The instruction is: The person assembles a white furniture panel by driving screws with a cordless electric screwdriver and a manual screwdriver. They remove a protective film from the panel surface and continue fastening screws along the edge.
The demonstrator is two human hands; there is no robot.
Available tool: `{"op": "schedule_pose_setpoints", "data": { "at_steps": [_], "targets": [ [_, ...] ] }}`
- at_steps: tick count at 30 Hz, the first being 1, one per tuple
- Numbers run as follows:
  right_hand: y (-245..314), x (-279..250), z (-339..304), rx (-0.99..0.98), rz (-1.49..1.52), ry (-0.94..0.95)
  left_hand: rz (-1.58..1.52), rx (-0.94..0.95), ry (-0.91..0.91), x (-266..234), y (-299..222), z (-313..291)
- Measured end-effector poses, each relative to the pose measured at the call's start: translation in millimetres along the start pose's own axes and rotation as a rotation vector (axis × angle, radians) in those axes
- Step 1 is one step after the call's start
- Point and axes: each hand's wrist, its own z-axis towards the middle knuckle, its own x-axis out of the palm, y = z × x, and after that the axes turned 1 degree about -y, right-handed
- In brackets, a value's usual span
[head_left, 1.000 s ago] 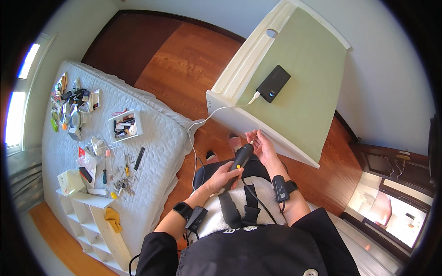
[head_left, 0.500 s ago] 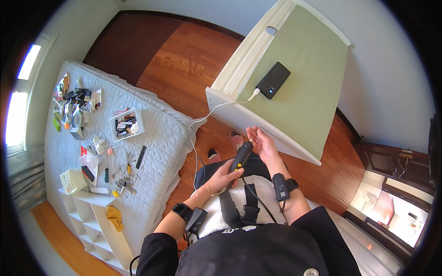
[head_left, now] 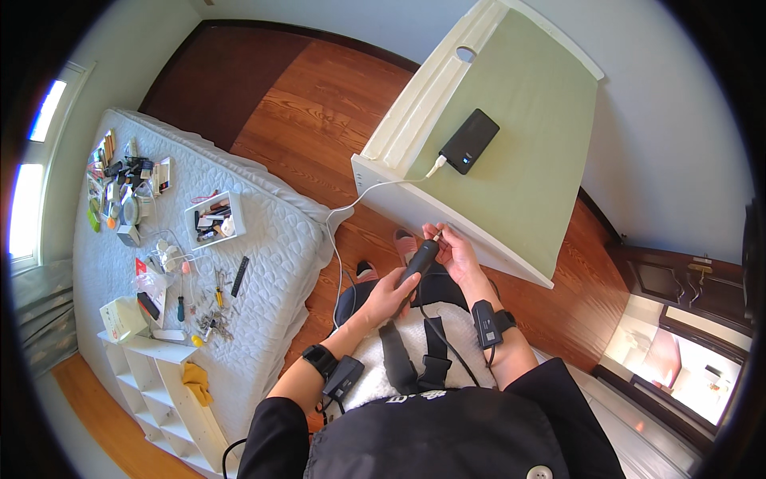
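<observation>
My left hand point(head_left: 388, 299) is wrapped round the body of a black, stick-shaped electric screwdriver point(head_left: 423, 257), held slanting up and away over my lap. At its far end, my right hand point(head_left: 457, 255) pinches a small metal bit point(head_left: 437, 235) between thumb and fingers. Whether the bit is seated in the tool's nose is too small to tell. Just beyond my right hand is the white side panel of a cabinet-like piece of furniture point(head_left: 435, 211) with a green top. On that top lies a black power bank point(head_left: 469, 141) with a white cable point(head_left: 375, 187) plugged in.
To the left, a quilted mattress point(head_left: 263, 207) holds a white box of small items point(head_left: 214, 220), a black strip point(head_left: 239, 276), a screwdriver point(head_left: 181, 308), loose hardware and a cluttered pile point(head_left: 124, 188). A white shelf unit point(head_left: 171, 399) stands at lower left. The white cable hangs beside my left forearm.
My right fingers have closed in from an open, spread pose to a pinch at the screwdriver's tip. The left hand has turned slightly, hiding the tool's yellow button. The view has shifted slightly.
</observation>
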Motion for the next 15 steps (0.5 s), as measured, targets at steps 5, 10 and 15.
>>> {"op": "schedule_pose_setpoints", "data": {
  "at_steps": [5,10,15],
  "targets": [
    [-0.2,0.8,-1.5,-0.025,-0.074,-0.031,0.008,-0.025,0.004,-1.3,0.3,0.7],
    [-0.3,1.5,-2.7,-0.05,-0.126,-0.052,-0.022,-0.029,0.004,-0.6,0.1,-0.5],
    [2.6,1.6,-1.7,-0.065,-0.22,-0.063,-0.042,-0.03,0.016,-2.0,0.7,0.6]
  ]
}}
